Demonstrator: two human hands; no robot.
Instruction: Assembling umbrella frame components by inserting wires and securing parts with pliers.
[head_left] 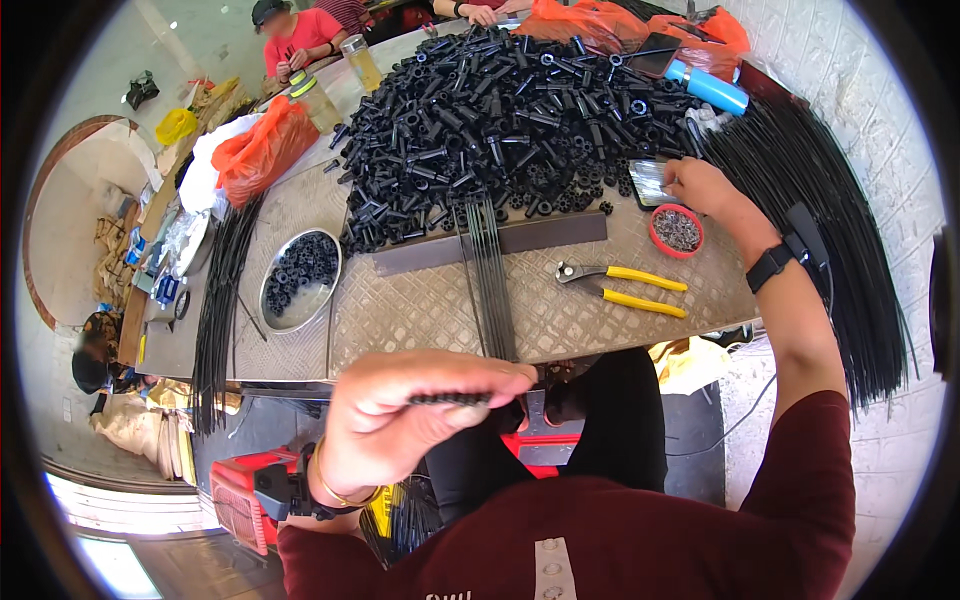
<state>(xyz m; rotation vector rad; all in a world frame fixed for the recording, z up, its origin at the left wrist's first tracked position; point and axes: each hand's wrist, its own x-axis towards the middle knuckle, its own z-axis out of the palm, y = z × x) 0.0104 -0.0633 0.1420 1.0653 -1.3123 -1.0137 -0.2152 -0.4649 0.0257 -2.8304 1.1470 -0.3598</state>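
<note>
My left hand (400,410) is closed round a flat row of thin black rods (490,290). Their dark ends show in a line between thumb and fingers, and their far part rests across a dark flat bar (560,232) on the table. Over at the right, my right hand (700,187) has its fingertips together at a small shiny silvery packet (650,183); whatever they pinch is too small to make out. Just below that hand stands a red bowl (655,232) of small metal pieces. Yellow-handled pliers (630,288) lie between the two hands.
A big heap of black plastic fittings (500,110) covers the far table. A steel bowl (275,320) of black rings stands left. Long black rods (820,220) lie along the right edge. Also there are a blue bottle (710,88), an orange bag (265,150) and people opposite (300,40).
</note>
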